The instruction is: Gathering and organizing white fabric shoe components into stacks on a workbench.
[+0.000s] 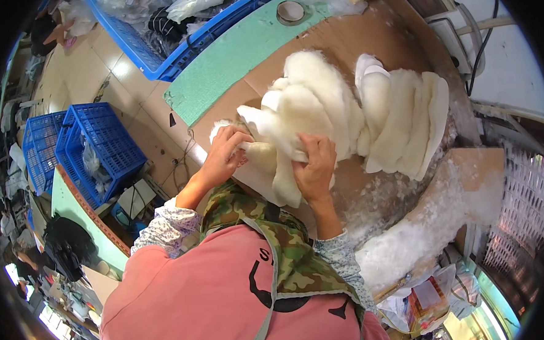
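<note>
Cream, fluffy fleece pieces (pixel 302 107), shaped like insoles, lie overlapping in a loose pile in front of me. My left hand (pixel 223 153) is at the pile's left side, its fingers pinched on the edge of a fleece piece (pixel 260 152). On the near right side of the same piece, my right hand (pixel 315 164) has its fingers curled and pressed together on the fleece. Its fingertips are partly hidden. Right of the pile, a row of more fleece pieces (pixel 404 117) leans together, with a white smooth backing showing at one end.
Brown cardboard (pixel 363 36) covers the worktop, strewn with loose fluff (pixel 378 207). A roll of tape (pixel 290 12) sits on a green board (pixel 229 55) at the back. Beyond is a blue crate (pixel 162 71) with plastic bags; more blue crates (pixel 102 148) stand at left.
</note>
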The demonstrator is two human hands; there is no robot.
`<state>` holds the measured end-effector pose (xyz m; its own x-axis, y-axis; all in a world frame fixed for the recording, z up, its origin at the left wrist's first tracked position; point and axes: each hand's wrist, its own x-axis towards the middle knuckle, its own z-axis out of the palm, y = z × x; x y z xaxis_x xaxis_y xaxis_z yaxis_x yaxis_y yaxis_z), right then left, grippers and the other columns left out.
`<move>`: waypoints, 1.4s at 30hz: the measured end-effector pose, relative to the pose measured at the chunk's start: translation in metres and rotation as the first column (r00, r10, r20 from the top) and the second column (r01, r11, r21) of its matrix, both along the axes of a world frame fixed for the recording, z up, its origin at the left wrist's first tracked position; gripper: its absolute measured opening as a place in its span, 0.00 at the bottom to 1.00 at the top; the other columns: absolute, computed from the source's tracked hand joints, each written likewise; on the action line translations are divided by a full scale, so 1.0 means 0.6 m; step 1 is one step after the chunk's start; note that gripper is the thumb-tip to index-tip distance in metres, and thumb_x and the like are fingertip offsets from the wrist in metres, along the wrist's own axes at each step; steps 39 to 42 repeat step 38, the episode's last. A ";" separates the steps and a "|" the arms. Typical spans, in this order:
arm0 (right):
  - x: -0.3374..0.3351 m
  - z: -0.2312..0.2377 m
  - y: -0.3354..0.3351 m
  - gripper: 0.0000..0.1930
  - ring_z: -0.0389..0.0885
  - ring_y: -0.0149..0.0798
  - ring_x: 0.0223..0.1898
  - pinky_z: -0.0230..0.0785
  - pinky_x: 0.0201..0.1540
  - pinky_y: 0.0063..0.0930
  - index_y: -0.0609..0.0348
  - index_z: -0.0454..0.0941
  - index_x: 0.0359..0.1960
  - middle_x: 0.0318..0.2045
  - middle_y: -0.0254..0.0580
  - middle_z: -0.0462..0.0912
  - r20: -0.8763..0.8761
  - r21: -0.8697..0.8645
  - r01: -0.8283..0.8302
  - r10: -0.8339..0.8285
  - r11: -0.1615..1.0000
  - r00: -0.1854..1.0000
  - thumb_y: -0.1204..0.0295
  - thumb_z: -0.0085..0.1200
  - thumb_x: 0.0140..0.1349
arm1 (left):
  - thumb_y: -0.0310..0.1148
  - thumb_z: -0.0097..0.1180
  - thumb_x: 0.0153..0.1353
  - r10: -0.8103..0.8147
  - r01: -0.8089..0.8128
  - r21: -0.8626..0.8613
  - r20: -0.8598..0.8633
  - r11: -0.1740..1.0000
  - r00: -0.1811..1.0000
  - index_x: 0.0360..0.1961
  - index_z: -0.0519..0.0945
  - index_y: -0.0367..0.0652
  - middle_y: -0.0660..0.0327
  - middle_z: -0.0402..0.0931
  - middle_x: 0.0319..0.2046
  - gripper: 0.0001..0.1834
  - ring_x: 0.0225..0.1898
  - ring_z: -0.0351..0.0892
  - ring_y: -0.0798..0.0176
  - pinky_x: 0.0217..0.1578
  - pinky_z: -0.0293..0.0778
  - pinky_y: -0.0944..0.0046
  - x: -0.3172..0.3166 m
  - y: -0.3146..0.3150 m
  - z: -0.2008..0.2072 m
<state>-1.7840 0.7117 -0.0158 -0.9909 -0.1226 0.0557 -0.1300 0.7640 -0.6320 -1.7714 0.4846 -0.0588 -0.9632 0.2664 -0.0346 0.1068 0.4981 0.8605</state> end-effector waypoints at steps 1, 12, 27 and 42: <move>0.009 -0.001 0.000 0.24 0.71 0.49 0.48 0.65 0.48 0.38 0.52 0.76 0.44 0.41 0.42 0.74 -0.017 0.016 -0.012 0.012 1.000 1.000 0.83 0.56 0.41 | 0.18 0.54 0.44 0.021 -0.021 -0.018 -0.015 1.000 1.000 0.41 0.74 0.44 0.59 0.70 0.44 0.20 0.50 0.65 0.51 0.52 0.58 0.54 0.003 0.000 -0.007; 0.010 0.058 0.081 0.20 0.78 0.41 0.45 0.70 0.47 0.30 0.60 0.74 0.43 0.42 0.44 0.79 0.098 -0.490 0.161 -0.129 0.856 0.987 0.84 0.58 0.44 | 0.17 0.51 0.46 -0.015 0.011 -0.069 -0.056 0.998 0.998 0.42 0.73 0.41 0.55 0.71 0.45 0.19 0.52 0.67 0.48 0.54 0.59 0.55 -0.018 0.013 -0.021; -0.256 0.076 0.544 0.28 0.63 0.54 0.61 0.54 0.63 0.42 0.67 0.65 0.58 0.56 0.62 0.69 -0.328 0.569 0.383 -0.226 0.728 0.917 0.74 0.48 0.53 | 0.26 0.54 0.48 -0.233 0.232 -0.045 -0.027 0.972 0.972 0.48 0.72 0.43 0.53 0.67 0.47 0.22 0.54 0.63 0.47 0.55 0.59 0.54 -0.041 -0.007 0.009; -0.081 -0.005 0.041 0.31 0.69 0.52 0.55 0.61 0.57 0.44 0.58 0.65 0.58 0.59 0.48 0.63 0.161 0.029 0.001 -0.006 1.000 0.987 0.67 0.62 0.51 | 0.24 0.53 0.45 -0.083 0.075 -0.099 -0.069 0.992 0.994 0.55 0.69 0.49 0.55 0.63 0.57 0.31 0.61 0.57 0.47 0.61 0.52 0.50 -0.010 -0.037 -0.021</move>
